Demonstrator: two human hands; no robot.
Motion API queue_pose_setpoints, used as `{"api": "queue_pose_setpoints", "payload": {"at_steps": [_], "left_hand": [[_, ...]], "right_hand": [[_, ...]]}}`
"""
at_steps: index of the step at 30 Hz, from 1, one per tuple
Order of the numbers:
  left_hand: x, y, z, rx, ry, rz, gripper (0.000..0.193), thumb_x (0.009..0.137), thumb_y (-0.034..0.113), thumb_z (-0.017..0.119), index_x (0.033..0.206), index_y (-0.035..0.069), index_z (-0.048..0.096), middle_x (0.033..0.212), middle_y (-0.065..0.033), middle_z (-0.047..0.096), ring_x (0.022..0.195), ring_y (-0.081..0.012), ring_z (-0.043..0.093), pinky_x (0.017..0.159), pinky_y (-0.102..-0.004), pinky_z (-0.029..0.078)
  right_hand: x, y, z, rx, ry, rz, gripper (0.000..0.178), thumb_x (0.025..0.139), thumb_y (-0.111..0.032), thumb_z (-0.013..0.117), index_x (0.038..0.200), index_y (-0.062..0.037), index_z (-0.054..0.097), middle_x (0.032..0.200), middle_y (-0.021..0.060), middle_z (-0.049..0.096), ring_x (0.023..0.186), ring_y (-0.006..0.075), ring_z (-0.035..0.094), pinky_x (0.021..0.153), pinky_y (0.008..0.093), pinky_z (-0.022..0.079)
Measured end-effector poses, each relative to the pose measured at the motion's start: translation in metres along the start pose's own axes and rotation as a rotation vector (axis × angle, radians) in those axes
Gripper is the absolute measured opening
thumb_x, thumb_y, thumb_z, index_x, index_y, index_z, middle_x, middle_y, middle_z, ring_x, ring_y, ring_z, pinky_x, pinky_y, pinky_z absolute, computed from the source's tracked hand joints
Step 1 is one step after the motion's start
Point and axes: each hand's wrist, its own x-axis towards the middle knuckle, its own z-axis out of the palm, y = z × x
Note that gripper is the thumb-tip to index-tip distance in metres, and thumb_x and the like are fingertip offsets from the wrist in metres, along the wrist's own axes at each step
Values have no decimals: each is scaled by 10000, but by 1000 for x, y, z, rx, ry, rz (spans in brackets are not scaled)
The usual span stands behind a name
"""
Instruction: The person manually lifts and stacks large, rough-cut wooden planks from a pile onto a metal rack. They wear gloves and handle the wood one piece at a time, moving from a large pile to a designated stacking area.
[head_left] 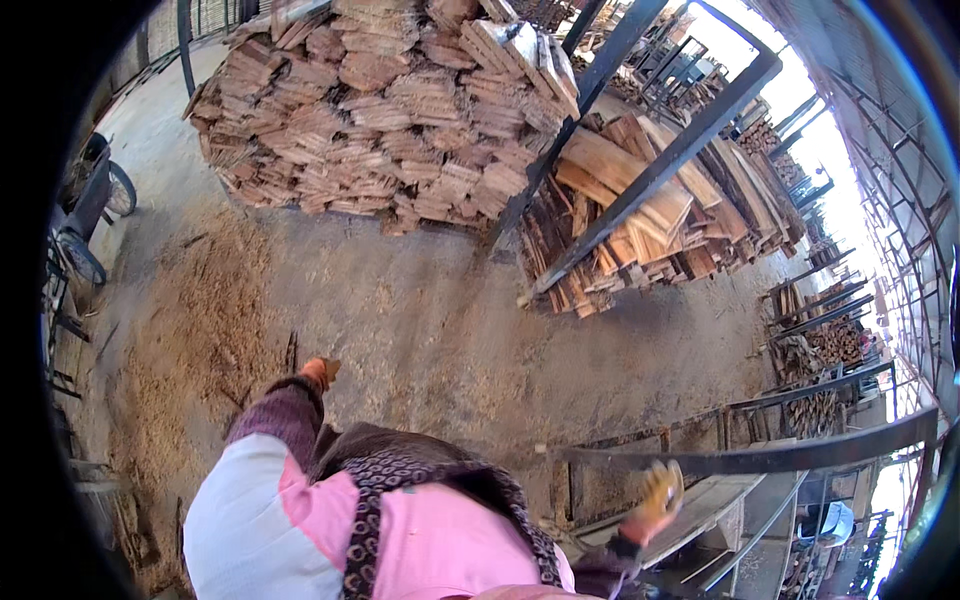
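Left hand [320, 373] over wide sawdusty floor [430, 300], right hand [655, 498] apparently near metal rail [800, 458] edge; cannot tell either's finger state

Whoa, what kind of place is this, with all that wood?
Probably a wood yard or sawmill shed. There's a big stack of rough boards, another pile of planks, and what looks like sawdust scattered on the floor.

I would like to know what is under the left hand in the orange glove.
The floor shows around the left hand, with scattered sawdust, thicker toward the left. The part covered by the hand and the purple sleeve cannot be seen.
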Motion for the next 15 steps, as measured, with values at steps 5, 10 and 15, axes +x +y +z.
{"api": "queue_pose_setpoints", "payload": {"at_steps": [5, 10, 15], "left_hand": [[39, 109, -18, -401, 292, 464, 728, 894, 414, 785, 1417, -21, 525, 1357, -206, 619, 1230, -295, 593, 1055, -400, 455], [16, 321, -158, -440, 794, 883, 811, 900, 391, 788, 1498, -19, 424, 1461, -220, 544, 1362, -313, 507, 1111, -399, 414], [-50, 501, -299, -209, 1333, 982, 777, 908, 405, 767, 1481, -9, 445, 1451, -224, 541, 1369, -329, 507, 1117, -404, 420]], "right_hand": [[134, -23, 239, 209, -444, -45, 552, 1019, -479, 597, 1336, -29, 630, 1164, 144, 726, 994, 225, 703, 890, 344, 549], [298, 6, 448, 349, -714, 121, 630, 1010, -565, 554, 1412, -80, 577, 1271, 96, 688, 1083, 215, 664, 953, 361, 508], [442, 32, 691, 435, -763, 313, 605, 1046, -540, 463, 1457, -103, 538, 1409, 96, 605, 1259, 271, 571, 1085, 438, 418]]}}
